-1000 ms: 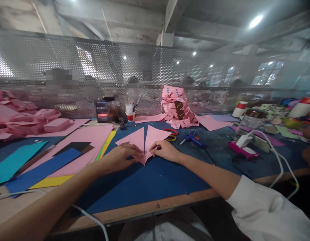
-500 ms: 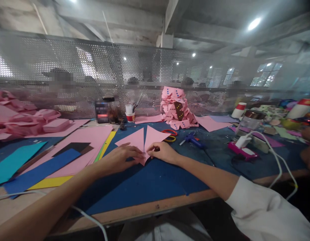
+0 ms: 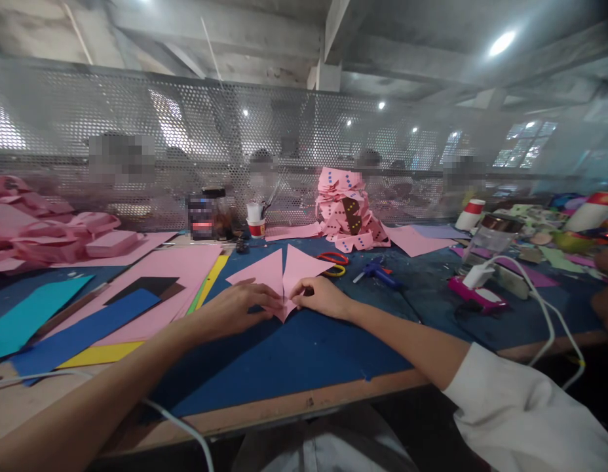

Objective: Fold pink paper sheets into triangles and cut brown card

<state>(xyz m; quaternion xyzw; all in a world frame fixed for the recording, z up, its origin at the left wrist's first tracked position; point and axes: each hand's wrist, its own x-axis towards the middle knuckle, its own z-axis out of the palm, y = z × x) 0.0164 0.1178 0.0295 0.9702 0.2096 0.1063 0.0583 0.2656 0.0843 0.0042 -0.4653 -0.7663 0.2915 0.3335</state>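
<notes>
A pink sheet (image 3: 308, 263) with a deep V-shaped gap between its two flaps lies on the blue tabletop, its point towards me. My left hand (image 3: 245, 305) is over its lower left side, fingers bent together and pressing on it near the bottom of the gap. From the other side, my right hand (image 3: 323, 298) pinches the sheet near the same spot, thumb and forefinger curled into a ring. Both hands' fingertips are close together there. Just beyond my right hand lie scissors (image 3: 339, 269) with red and yellow handles, partly hidden by the sheet.
A blue glue gun (image 3: 380, 272) lies right of the scissors. Farther right are a magenta power strip (image 3: 481, 298) with a white cable and a clear jar (image 3: 493, 239). Pink pieces (image 3: 346, 206) are stacked behind. Coloured sheets (image 3: 196, 262) cover the left. Another person's hand (image 3: 606, 301) shows at the right edge.
</notes>
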